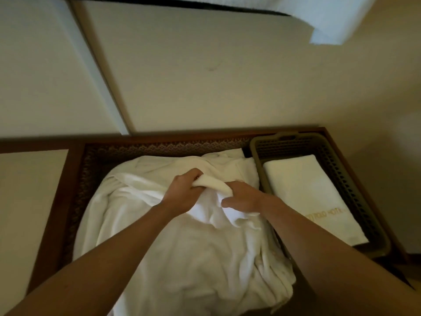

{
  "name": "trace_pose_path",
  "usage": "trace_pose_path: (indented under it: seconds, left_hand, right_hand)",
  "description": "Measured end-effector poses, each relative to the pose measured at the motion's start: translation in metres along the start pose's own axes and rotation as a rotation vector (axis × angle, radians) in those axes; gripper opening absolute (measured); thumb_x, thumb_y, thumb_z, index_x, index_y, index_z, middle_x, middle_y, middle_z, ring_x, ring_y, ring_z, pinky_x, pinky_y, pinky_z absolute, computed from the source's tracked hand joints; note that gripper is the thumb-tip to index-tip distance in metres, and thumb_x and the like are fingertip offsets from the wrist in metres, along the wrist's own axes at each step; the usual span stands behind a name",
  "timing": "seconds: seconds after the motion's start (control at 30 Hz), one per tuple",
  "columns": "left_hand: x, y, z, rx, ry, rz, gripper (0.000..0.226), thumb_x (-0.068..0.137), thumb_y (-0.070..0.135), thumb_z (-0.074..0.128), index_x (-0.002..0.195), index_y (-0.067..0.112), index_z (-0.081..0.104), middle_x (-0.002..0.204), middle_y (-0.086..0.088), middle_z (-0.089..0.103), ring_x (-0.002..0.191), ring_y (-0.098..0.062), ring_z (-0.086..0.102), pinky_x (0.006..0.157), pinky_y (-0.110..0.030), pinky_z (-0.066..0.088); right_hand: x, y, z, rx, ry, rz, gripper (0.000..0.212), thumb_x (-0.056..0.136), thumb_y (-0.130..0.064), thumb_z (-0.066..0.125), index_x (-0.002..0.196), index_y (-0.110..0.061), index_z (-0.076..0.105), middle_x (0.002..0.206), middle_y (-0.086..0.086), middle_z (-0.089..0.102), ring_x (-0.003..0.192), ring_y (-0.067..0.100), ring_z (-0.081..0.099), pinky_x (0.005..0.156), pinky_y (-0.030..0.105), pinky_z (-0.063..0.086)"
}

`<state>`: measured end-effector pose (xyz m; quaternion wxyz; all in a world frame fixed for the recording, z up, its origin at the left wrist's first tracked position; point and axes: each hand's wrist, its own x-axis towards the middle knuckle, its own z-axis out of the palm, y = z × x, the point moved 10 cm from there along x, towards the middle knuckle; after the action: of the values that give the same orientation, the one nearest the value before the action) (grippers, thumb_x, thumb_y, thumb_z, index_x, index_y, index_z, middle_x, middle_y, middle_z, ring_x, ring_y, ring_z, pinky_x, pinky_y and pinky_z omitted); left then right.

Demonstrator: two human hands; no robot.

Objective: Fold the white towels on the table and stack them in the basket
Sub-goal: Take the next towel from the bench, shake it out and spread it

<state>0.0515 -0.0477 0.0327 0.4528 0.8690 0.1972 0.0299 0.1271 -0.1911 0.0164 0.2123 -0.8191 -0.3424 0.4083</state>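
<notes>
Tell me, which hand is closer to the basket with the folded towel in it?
The right hand. It grips the crumpled towel just beside the basket, short of its near wall. The left hand holds the same towel farther out, on the side away from the basket.

**What else I can see around me**

Beyond where I stand there is a pale wall [205,76], plain and a little scuffed. A brown strip [100,71] runs slantwise down it on my left, with a lighter panel [41,65] beside it. At the top right hangs a pale blue cloth [337,19], its corner drooping down.
</notes>
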Motion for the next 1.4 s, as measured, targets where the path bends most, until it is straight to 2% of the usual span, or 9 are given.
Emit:
trace_pose_path:
  seconds: [0.1, 0.23, 0.43, 0.53, 0.7, 0.87, 1.2, 1.3, 1.4]
  left_hand:
    - [-0.047, 0.003, -0.008, -0.037, 0.036, -0.003, 0.005, 0.092, 0.030, 0.068, 0.095, 0.028, 0.063, 0.087, 0.010, 0.068, 0.083, -0.008, 0.063, 0.071, -0.031, 0.050]
    - [-0.117, -0.020, -0.006, 0.180, -0.130, 0.002, 0.023, 0.088, 0.055, 0.071, 0.091, 0.034, 0.063, 0.088, 0.013, 0.068, 0.080, -0.011, 0.063, 0.068, -0.030, 0.049]
    - [-0.215, -0.076, -0.065, 0.768, -0.010, -0.137, 0.022, 0.103, 0.043, 0.048, 0.111, 0.025, 0.060, 0.110, 0.001, 0.067, 0.112, -0.024, 0.059, 0.113, -0.049, 0.028]
    - [-0.263, -0.055, -0.076, 0.458, -0.036, -0.159, 0.024, 0.104, 0.043, 0.048, 0.097, 0.023, 0.060, 0.097, -0.001, 0.068, 0.094, -0.026, 0.063, 0.089, -0.044, 0.049]
    - [-0.323, 0.016, -0.049, 0.082, -0.210, -0.055, 0.033, 0.102, 0.047, 0.056, 0.083, 0.022, 0.067, 0.081, 0.006, 0.068, 0.075, -0.014, 0.063, 0.068, -0.029, 0.046]
    - [-0.386, -0.014, -0.067, -0.339, -0.262, -0.180, 0.035, 0.103, 0.049, 0.053, 0.112, 0.022, 0.073, 0.105, 0.002, 0.077, 0.099, -0.017, 0.073, 0.094, -0.038, 0.057]
    - [-0.553, -0.214, -0.226, -0.116, -0.254, -0.433, 0.049, 0.104, 0.053, 0.045, 0.147, 0.028, 0.049, 0.137, 0.001, 0.058, 0.124, -0.020, 0.055, 0.109, -0.042, 0.041]
    - [-0.595, -0.261, -0.271, 0.067, -0.269, -0.489, 0.045, 0.106, 0.052, 0.037, 0.135, 0.029, 0.061, 0.133, 0.004, 0.061, 0.119, -0.019, 0.058, 0.102, -0.040, 0.043]
    - [-0.623, -0.298, -0.324, 0.020, -0.032, -0.584, 0.048, 0.106, 0.048, 0.039, 0.104, 0.017, 0.075, 0.106, -0.006, 0.073, 0.094, -0.022, 0.067, 0.085, -0.041, 0.051]
  right_hand:
    - [-0.043, -0.023, 0.006, 0.127, 0.015, -0.007, 0.024, 0.098, -0.026, 0.065, 0.119, -0.015, 0.072, 0.118, 0.006, 0.072, 0.109, 0.022, 0.066, 0.099, 0.042, 0.050]
    - [-0.100, -0.047, 0.020, 0.259, 0.050, -0.015, 0.023, 0.095, -0.026, 0.070, 0.109, -0.009, 0.075, 0.106, 0.009, 0.077, 0.099, 0.024, 0.072, 0.095, 0.042, 0.054]
    - [-0.174, -0.067, 0.079, 0.518, 0.042, -0.011, 0.021, 0.095, -0.022, 0.070, 0.102, -0.003, 0.075, 0.096, 0.012, 0.077, 0.092, 0.029, 0.073, 0.085, 0.039, 0.056]
    - [-0.198, -0.076, 0.097, 0.511, 0.185, -0.022, 0.029, 0.099, -0.032, 0.065, 0.106, -0.005, 0.075, 0.103, 0.014, 0.077, 0.098, 0.029, 0.073, 0.092, 0.042, 0.056]
    - [-0.228, -0.106, 0.122, 0.322, 0.386, -0.045, 0.034, 0.104, -0.043, 0.052, 0.106, -0.016, 0.073, 0.100, 0.006, 0.075, 0.097, 0.024, 0.070, 0.089, 0.044, 0.055]
    - [-0.255, -0.159, 0.174, 0.265, 0.501, -0.082, 0.035, 0.100, -0.048, 0.058, 0.096, -0.017, 0.075, 0.090, 0.002, 0.074, 0.086, 0.019, 0.069, 0.077, 0.038, 0.052]
    - [-0.231, -0.304, 0.356, 0.234, 0.341, -0.134, 0.021, 0.100, -0.034, 0.062, 0.111, -0.020, 0.074, 0.102, -0.002, 0.074, 0.095, 0.014, 0.069, 0.086, 0.032, 0.052]
    - [-0.221, -0.340, 0.404, 0.155, 0.236, -0.147, 0.012, 0.099, -0.031, 0.064, 0.097, -0.024, 0.074, 0.091, -0.006, 0.073, 0.087, 0.009, 0.068, 0.079, 0.028, 0.050]
    - [-0.213, -0.366, 0.450, 0.013, 0.125, -0.147, 0.017, 0.099, -0.032, 0.063, 0.092, -0.019, 0.070, 0.086, -0.002, 0.068, 0.081, 0.013, 0.063, 0.070, 0.027, 0.042]
